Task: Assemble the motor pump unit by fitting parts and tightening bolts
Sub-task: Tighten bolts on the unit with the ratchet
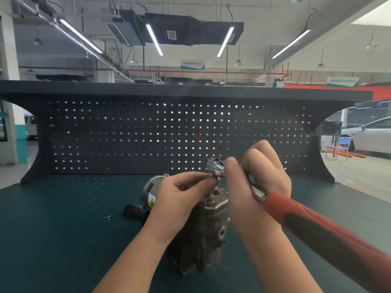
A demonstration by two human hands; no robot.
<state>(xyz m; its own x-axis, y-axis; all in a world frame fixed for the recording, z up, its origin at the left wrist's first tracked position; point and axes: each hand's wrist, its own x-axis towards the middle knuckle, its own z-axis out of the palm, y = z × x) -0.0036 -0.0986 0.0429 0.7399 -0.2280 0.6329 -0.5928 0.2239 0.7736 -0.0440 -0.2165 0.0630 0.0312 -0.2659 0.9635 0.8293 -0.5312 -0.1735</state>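
Observation:
The motor pump unit [203,235] lies on the green bench mat, its silver motor end [151,191] with a yellow warning label pointing away from me. My right hand [256,187] grips a ratchet wrench with a red and black handle [317,227] that runs to the lower right. The chrome ratchet head [214,167] is raised above the unit's metal top plate [216,203]. My left hand [182,193] pinches the underside of that head, where a small bit or bolt [210,195] hangs down toward the plate; my fingers partly hide it.
A loose bolt [107,218] lies on the mat left of the unit, beside a small black part [132,210]. A dark pegboard [169,134] walls off the back of the bench. Beyond it on the right stand a blue chair [340,148] and a white car.

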